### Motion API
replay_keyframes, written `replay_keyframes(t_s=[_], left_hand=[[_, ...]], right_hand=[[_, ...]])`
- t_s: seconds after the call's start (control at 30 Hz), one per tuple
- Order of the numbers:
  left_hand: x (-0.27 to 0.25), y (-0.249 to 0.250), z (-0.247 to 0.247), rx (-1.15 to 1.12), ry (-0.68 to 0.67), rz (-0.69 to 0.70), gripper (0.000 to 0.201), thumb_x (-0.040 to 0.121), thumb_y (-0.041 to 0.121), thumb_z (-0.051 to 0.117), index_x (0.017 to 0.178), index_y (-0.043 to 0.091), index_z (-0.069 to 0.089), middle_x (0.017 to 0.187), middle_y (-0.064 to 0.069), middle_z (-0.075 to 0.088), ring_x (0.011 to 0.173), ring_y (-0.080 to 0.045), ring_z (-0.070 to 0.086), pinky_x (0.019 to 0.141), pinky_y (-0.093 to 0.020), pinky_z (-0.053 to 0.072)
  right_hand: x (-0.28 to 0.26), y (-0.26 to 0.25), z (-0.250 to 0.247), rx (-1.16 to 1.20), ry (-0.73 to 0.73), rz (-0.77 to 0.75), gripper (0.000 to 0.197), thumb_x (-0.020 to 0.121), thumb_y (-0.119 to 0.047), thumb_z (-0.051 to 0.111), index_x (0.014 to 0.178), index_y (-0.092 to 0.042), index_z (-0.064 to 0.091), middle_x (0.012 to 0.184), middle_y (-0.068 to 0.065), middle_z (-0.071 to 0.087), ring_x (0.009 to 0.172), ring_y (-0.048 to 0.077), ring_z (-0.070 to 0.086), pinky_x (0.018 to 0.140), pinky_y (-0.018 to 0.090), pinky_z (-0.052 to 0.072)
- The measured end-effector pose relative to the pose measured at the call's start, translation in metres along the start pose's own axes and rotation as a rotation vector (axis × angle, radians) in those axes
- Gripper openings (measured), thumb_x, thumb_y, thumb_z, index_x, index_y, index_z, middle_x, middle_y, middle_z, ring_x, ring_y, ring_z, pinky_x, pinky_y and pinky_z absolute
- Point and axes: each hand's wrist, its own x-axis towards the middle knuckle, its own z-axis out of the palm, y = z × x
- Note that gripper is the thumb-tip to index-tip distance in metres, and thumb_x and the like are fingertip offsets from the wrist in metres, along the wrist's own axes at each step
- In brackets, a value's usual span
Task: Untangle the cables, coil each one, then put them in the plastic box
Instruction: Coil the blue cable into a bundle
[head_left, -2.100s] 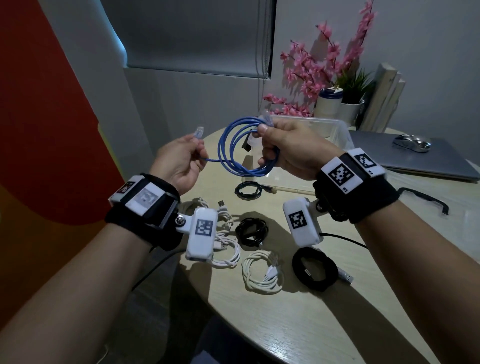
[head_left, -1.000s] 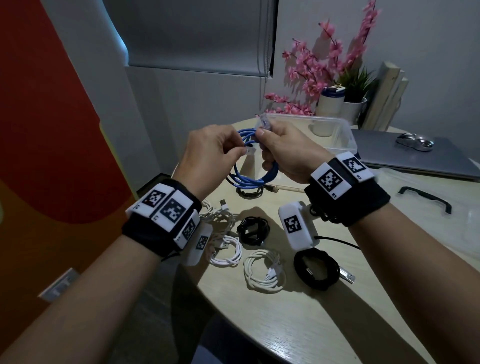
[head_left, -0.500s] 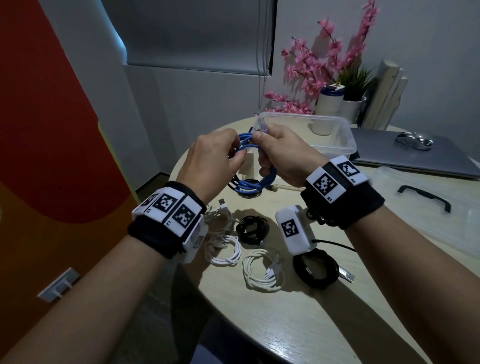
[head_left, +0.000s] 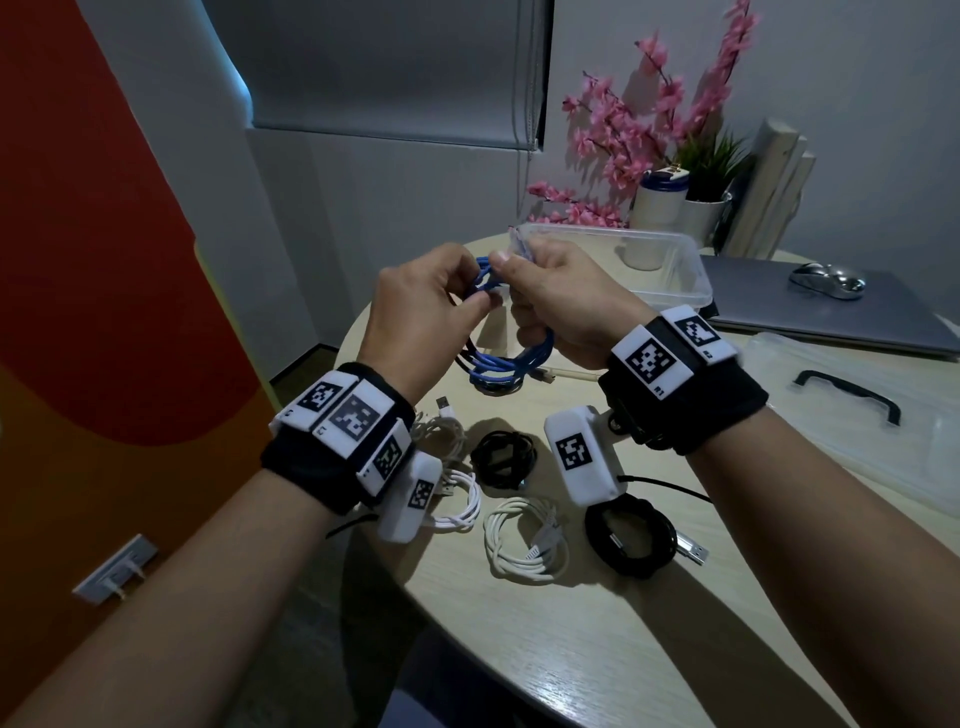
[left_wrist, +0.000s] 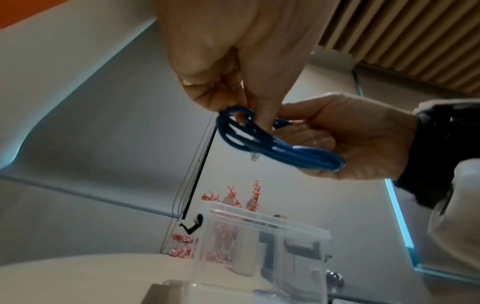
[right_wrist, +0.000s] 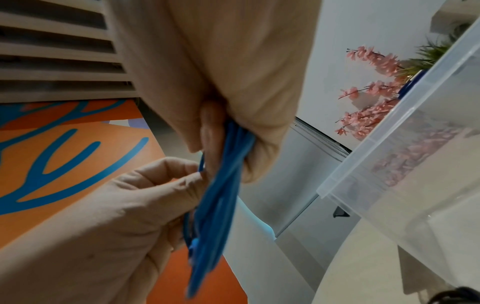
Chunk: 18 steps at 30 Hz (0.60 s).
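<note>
Both hands are on the blue cable, held in the air above the surface. Right hand: fingers curled round the bundled loops, thumb on top near a clear plug end. Left hand: fingers pinched together on a strand at the top of the coil, apparently tucking or wrapping the loose end.

Plastic box sits open just beyond the right fingers; nothing visible inside it. Its lid lies well to the right of them. Below the fingers on the surface: two black coiled cables and white coiled cables, none boxed yet.

Risks, my read:
- The cable looks stiff. If the left pinch slips before the end is locked, the loops spring open and the coil is lost.
- The right grip bunches the loops flat. Too tight a wrap kinks the cable, too loose and it unwinds in the box.
- A dropped coil lands on the ones below and re-tangles.

Views:
- Left wrist view shows the small loop pinched at the coil's end, hidden by knuckles in the head view.
- Right wrist view shows strands passing through the right fist and the box wall close by.
- Only the head view shows the other coils and the lid.
</note>
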Motion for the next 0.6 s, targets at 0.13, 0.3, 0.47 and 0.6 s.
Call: replay_keyframes(t_s=[0.13,0.3,0.47,0.6], left_hand=[[-0.004,0.002,0.002,0.066,0.079,0.098,0.019,0.079,0.026,0.074,0.077,0.015,0.058,0.069,0.012,0.052,0.077,-0.012,0.044,0.062,-0.023,0.033],[0.001,0.005,-0.004,0.103,0.099,0.078,0.038,0.076,0.031,0.076,0.090,0.014,0.046,0.083,0.002,0.042,0.071,-0.013,0.038,0.061,-0.012,0.032],[0.004,-0.002,-0.009,0.166,-0.148,-0.035,0.030,0.087,0.039,0.063,0.104,0.017,0.051,0.074,0.004,0.050,0.068,-0.011,0.048,0.058,-0.023,0.032],[0.006,-0.002,-0.009,0.207,-0.215,-0.041,0.014,0.091,0.030,0.055,0.094,0.016,0.052,0.080,0.001,0.054,0.074,-0.018,0.050,0.058,-0.028,0.028]], right_hand=[[0.001,-0.002,-0.001,0.047,-0.022,-0.021,0.026,0.101,-0.017,0.041,0.077,-0.013,0.049,0.049,-0.005,0.026,0.036,0.005,0.024,0.035,0.018,0.028],[0.001,-0.003,-0.004,0.068,-0.037,-0.008,0.025,0.102,-0.017,0.040,0.079,-0.011,0.046,0.056,-0.001,0.027,0.037,0.004,0.026,0.035,0.015,0.030],[-0.002,0.001,-0.003,-0.016,-0.027,-0.023,0.027,0.101,-0.012,0.040,0.076,-0.012,0.048,0.061,0.005,0.032,0.044,0.013,0.032,0.041,0.023,0.039],[0.000,0.003,-0.002,-0.062,-0.022,-0.050,0.025,0.100,-0.010,0.041,0.078,-0.012,0.052,0.061,0.005,0.038,0.045,0.014,0.042,0.050,0.031,0.040]])
